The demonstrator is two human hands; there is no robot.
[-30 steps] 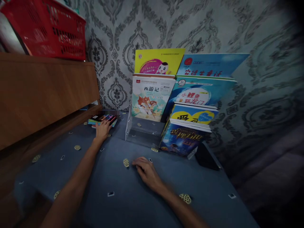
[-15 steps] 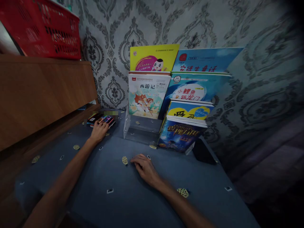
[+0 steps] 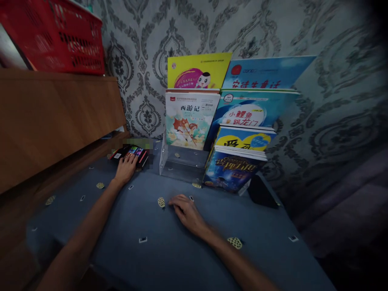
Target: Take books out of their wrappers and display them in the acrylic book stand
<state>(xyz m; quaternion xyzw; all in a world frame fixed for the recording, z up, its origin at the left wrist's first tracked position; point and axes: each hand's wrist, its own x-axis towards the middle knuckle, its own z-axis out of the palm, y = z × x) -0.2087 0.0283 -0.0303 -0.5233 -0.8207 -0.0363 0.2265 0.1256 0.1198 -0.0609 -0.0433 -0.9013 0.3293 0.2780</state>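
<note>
At the far left of the cloth, my left hand [image 3: 126,167] is on a dark book [image 3: 121,153] with a bright picture on its cover. Its fingers lie over the cover and grip the near edge; the thumb is hidden. The blurred patch around the book hides part of its outline. My right hand [image 3: 186,211] rests on the blue cloth with loosely bent fingers and nothing in them. Beyond it stands a clear acrylic book rack [image 3: 182,167]. A white-covered book [image 3: 192,121] leans in its left column, and a dark blue book [image 3: 228,171] is frontmost on the right.
Behind these stand a yellow book [image 3: 198,66], a blue book [image 3: 266,70] and a teal book [image 3: 257,107]. A black flat object [image 3: 262,194] lies right of the rack. The wooden cabinet [image 3: 57,121] at left carries a red basket [image 3: 72,40]. Patterned wallpaper [image 3: 136,72] rises behind.
The dark book under my left hand has tilted, and its spine with red lettering now shows. My right hand stays in place on the cloth. The view has shifted slightly.
</note>
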